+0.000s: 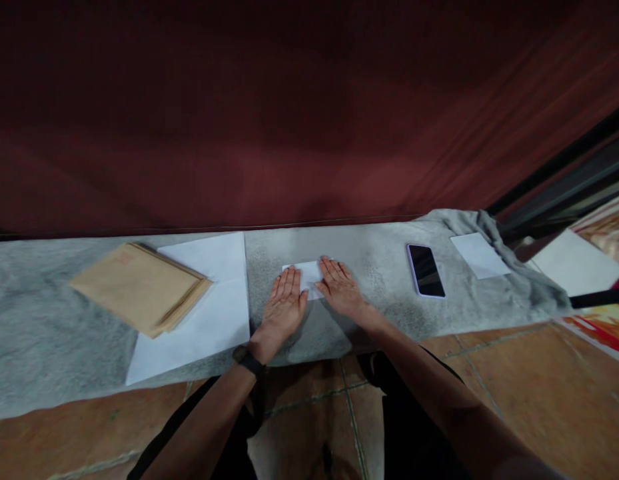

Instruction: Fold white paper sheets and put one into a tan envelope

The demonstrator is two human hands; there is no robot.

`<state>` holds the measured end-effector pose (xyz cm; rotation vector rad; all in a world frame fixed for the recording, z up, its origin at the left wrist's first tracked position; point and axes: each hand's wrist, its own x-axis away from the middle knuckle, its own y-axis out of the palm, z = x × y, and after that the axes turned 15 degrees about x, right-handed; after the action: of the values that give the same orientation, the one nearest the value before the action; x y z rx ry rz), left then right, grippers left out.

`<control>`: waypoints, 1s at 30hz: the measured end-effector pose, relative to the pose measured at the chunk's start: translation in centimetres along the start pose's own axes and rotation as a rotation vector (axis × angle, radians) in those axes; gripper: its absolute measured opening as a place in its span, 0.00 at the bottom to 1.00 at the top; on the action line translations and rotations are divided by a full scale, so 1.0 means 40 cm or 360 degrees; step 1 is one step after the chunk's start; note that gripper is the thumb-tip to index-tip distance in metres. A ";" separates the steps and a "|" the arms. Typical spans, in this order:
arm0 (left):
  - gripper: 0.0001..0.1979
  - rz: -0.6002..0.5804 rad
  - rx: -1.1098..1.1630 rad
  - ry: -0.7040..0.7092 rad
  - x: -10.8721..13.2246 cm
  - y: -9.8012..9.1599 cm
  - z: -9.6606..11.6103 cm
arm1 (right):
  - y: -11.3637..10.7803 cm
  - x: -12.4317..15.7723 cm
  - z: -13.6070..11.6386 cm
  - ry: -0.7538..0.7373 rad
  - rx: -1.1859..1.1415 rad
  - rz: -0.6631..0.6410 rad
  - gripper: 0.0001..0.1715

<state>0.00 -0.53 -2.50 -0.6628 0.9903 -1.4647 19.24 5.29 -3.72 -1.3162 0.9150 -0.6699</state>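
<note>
A small folded white paper lies on the grey cloth in front of me. My left hand rests flat on its left part, fingers stretched out and together. A dark watch sits on that wrist. Lying flat as well, my right hand presses the paper's right part with fingers slightly spread. Most of the paper is hidden under the two hands.
A stack of brown envelopes lies on a large white sheet at the left. A dark phone and a small white paper lie to the right. Red fabric hangs behind; tiled floor is below.
</note>
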 end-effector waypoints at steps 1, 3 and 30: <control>0.32 0.0021 0.0006 -0.0019 0.002 -0.003 -0.001 | -0.001 0.001 0.006 0.0021 0.0007 -0.0001 0.36; 0.32 0.0062 0.0020 -0.0066 0.003 -0.008 -0.001 | -0.004 0.002 0.019 0.0050 0.0020 -0.0006 0.37; 0.23 0.0450 0.2584 -0.0872 -0.075 -0.089 0.018 | -0.097 0.021 -0.069 0.0025 -0.0355 -0.0032 0.35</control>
<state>-0.71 2.09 1.36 0.2964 -0.6085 -1.2350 17.62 2.58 -0.09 -1.5211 1.0125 -0.6073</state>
